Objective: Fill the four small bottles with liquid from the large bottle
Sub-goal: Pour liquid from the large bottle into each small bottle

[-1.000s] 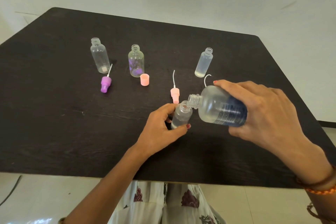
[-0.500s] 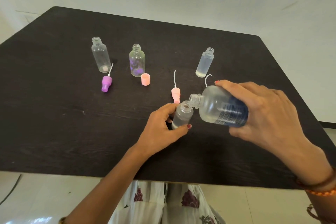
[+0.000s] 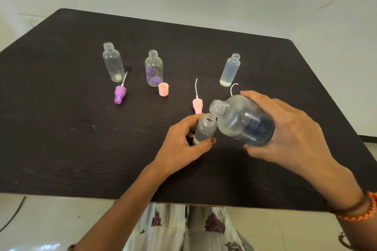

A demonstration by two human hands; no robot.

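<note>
The step in hand is the pour into one of the small bottles. The right hand [image 3: 289, 134] is wrapped around the large bottle [image 3: 242, 122], fingers over its top and thumb beneath, holding it tilted with its open neck just above and touching or nearly touching the rim of the held small bottle [image 3: 205, 129]. The left hand [image 3: 183, 144] grips that small bottle between thumb and fingers, steadying it where it stands or is held low over the counter [image 3: 61, 128]; whether its base touches the surface cannot be told. No stream is visible between the two necks, so the tilt looks too shallow to pour just now. Clear liquid seems to sit in the held small bottle, though its level is hard to read. Measured from the large bottle: a third small bottle [image 3: 230, 70] stands just beyond it with a little liquid at its base; the pink pump top [image 3: 197, 105] lies just to its left; farther left stand the purple-tinted bottle [image 3: 154, 68] and the clear bottle [image 3: 113, 62], both apparently unfilled, with a pink cap [image 3: 163, 89] and a purple pump top [image 3: 120, 93] lying near them. The next move probably calls for either tipping the large bottle more steeply to top up, keeping the necks aligned, or righting it and shifting to another bottle.
</note>
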